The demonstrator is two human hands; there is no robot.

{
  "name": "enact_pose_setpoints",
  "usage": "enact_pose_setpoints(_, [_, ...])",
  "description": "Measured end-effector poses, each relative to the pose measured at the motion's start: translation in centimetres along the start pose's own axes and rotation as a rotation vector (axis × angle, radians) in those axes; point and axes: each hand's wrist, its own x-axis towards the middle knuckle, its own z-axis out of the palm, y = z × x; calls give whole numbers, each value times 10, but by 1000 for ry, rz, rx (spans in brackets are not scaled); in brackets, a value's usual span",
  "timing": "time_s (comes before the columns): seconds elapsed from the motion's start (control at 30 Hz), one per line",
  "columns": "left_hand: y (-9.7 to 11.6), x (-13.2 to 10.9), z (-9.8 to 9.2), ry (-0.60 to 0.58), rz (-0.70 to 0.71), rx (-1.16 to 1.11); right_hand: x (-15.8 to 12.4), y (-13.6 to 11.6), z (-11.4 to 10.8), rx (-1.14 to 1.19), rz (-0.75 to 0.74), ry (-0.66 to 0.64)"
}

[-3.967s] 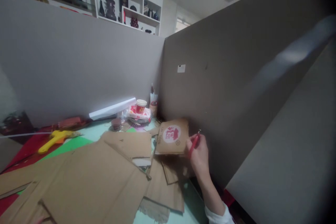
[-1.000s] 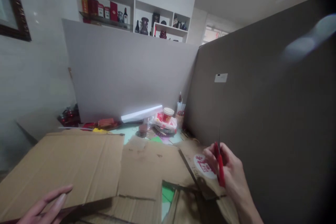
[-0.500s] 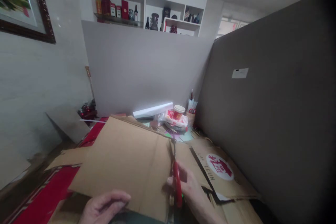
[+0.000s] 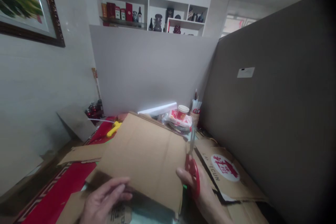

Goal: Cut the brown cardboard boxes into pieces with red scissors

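A pair of scissors with red handles (image 4: 196, 178) is in my right hand (image 4: 203, 194), blades pointing away from me and beside the right edge of a tan cardboard sheet (image 4: 147, 154). The thumb of this hand lies against the sheet's right edge. My left hand (image 4: 103, 199) is at the sheet's near left edge, its fingers loosely bent and apart. Whether those fingertips touch the cardboard I cannot tell. Beneath the sheet's near edge there is a printed cardboard piece (image 4: 120, 214), partly hidden by my left hand.
On the right lies a flat carton (image 4: 243, 185) with a red and white logo. A yellow-handled tool (image 4: 114, 128) rests on the red cloth (image 4: 49, 196). Farther back stand a paper cup (image 4: 182, 112) and a pen holder (image 4: 194, 117). Grey panels (image 4: 154, 66) rise behind and at right.
The cardboard sheet has shifted right, uncovering the yellow-handled tool and the printed piece. My right hand and the scissors have moved right. The left fingers have come off the sheet's face to its edge.
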Motion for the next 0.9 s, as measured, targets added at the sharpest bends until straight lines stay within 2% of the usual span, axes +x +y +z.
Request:
enact_pose_setpoints(0.07, [2, 7, -4, 29, -9, -116, 1, 3, -1, -22, 2, 80])
enact_pose_setpoints(0.17, [6, 9, -1, 9, -43, -303, 1, 6, 0, -78, -6, 172])
enact_pose_setpoints(0.3, [3, -1, 11, -65, -159, -416, -4, 11, 9, -99, 26, 61])
enact_pose_setpoints(0.4, [-1, -5, 15, -45, -240, -481, -10, 18, 17, -114, 98, -46])
enact_pose_setpoints(0.5, [3, -3, 10, 44, -276, -503, -14, 20, 22, -120, 144, -148])
enact_pose_setpoints(0.6, [15, 2, 1, 199, -246, -474, -15, 12, 18, -246, 138, -213])
enact_pose_setpoints(0.67, [23, 6, -5, 270, -215, -455, -14, 2, 12, -415, 121, -188])
enact_pose_setpoints(0.73, [29, 9, -12, 292, -212, -448, -13, -7, 3, -547, 103, -150])
enact_pose_setpoints(0.9, [36, 11, -24, 358, -212, -418, -14, -18, -13, -677, 73, -158])
